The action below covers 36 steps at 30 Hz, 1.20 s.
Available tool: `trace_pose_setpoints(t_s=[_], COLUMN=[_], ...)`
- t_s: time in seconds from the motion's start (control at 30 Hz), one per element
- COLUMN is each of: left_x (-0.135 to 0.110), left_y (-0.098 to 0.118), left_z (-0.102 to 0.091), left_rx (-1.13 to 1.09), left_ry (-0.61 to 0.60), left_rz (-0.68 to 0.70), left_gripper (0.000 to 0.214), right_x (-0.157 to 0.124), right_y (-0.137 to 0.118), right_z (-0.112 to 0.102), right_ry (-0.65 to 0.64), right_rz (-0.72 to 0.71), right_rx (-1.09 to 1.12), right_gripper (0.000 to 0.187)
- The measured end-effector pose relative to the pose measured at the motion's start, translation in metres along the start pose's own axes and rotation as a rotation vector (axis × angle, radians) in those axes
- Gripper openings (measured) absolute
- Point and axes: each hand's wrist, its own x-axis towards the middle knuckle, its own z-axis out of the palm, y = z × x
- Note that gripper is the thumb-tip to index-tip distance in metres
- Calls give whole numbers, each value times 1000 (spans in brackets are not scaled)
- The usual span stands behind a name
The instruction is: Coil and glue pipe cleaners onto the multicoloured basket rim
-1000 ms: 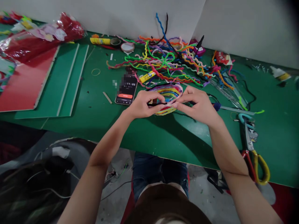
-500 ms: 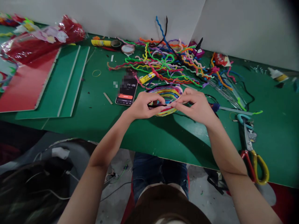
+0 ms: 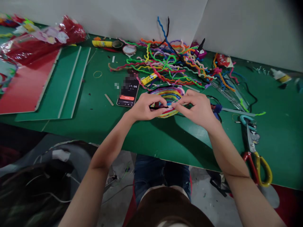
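A round bowl-like basket woven from pipe cleaners [image 3: 167, 91], in rings of purple, yellow, blue and pink, is held just above or on the table between my hands. My left hand [image 3: 149, 106] is closed in a pinch at its near side, with a black pipe cleaner [image 3: 155, 107] running between thumb and forefinger. From the right, my right hand [image 3: 195, 107] pinches at the basket's edge, its fingertips close beside the left ones. What exactly lies under the right fingertips is too small to make out. Both hands cover part of the basket.
Loose colourful pipe cleaners [image 3: 170, 63] are heaped behind the basket, with a yellow glue stick [image 3: 149, 78] and a phone [image 3: 127, 91] to the left. Scissors [image 3: 252, 148] with red and yellow handles lie right. Green boards [image 3: 68, 85] and a red board [image 3: 26, 88] lie left.
My right hand has shifted very slightly at the basket's edge. The phone's clock display has gone from 11:05 to 11:06. Otherwise things stay put.
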Motion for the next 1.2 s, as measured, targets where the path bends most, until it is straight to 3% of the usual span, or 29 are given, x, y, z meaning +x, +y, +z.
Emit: trace_pose_setpoints(t_s=[0.53,0.77,1.2], left_x=[0,0,0], left_y=[-1,2,1], left_z=[-1,1,5], left_rx=[3,151,121], left_ry=[-9,9,71], left_rz=[11,-42,93], left_gripper=[15,26,15], right_x=[-2,-2,-4], right_y=[-2,-7,-12], right_z=[2,6,9], right_ry=[4,6,32], right_rz=[1,8,-2], right_rx=[-85,-109,-139], right_gripper=[30,35,33])
